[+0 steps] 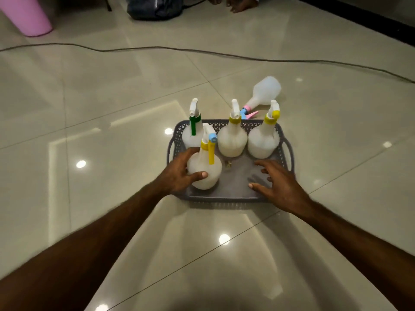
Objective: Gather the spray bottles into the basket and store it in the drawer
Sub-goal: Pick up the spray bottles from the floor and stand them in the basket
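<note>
Left hand [179, 173]: wraps front bottle [205, 171] — upright, basket's near-left corner.
Right hand [277, 182]: fingers spread, holding nothing, over basket [231, 194] floor.
Basket: on floor, three more bottles [232, 138] upright along back.
Stray bottle [263, 93]: lying just behind basket.

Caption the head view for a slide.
Left hand grips a bottle in the basket; right hand open; pink-capped bottle lies outside.
</note>
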